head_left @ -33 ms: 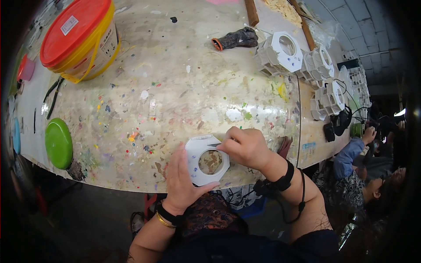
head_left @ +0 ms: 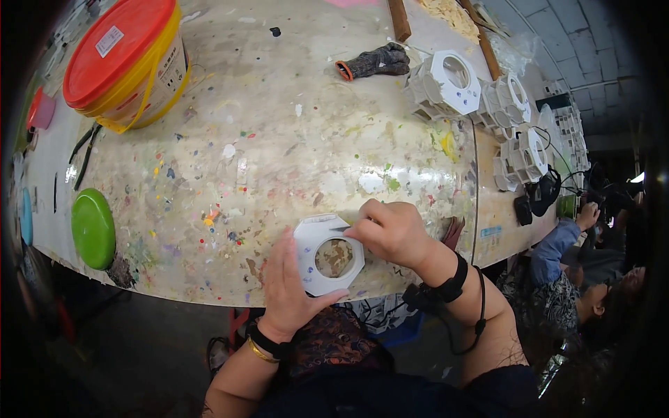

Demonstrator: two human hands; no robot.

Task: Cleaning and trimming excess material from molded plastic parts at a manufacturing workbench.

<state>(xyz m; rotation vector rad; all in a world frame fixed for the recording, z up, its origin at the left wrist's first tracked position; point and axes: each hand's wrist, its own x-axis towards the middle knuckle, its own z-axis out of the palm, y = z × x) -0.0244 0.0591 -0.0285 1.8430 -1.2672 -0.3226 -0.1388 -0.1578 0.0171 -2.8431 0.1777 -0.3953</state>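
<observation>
One wh. octagonal ring (head_left: 319,230), lying on desk (head_left: 209,174) by its near edge. L hand (head_left: 283,282), fingers straight, thumb splayed, braces its L side & near rim. R hand (head_left: 390,233) pinches small pointed item (head_left: 339,228); poss. blade, mostly hidden. Ring prob. light, stiff, brittle-ish: hold by outer flats, not narrow band round hole.

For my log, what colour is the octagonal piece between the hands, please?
The octagonal piece is white with bluish marks; best view: head.
</observation>
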